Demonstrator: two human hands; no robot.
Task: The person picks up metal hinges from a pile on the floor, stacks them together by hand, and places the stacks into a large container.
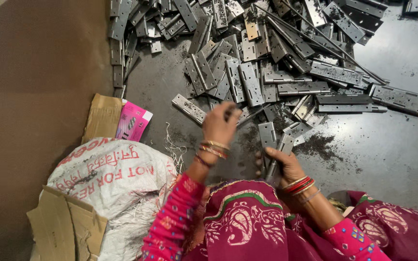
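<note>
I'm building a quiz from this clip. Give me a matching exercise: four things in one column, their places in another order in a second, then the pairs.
Things:
1. hinge pile
2. pink packet
3. white sack
4. right hand

Places:
A. lower left, on torn cardboard
B. grips hinge leaves near the lap
C. across the top of the dark floor
D. beside the folded brown cardboard, left of the left hand

Pairs: 1-C, 2-D, 3-A, 4-B
</note>
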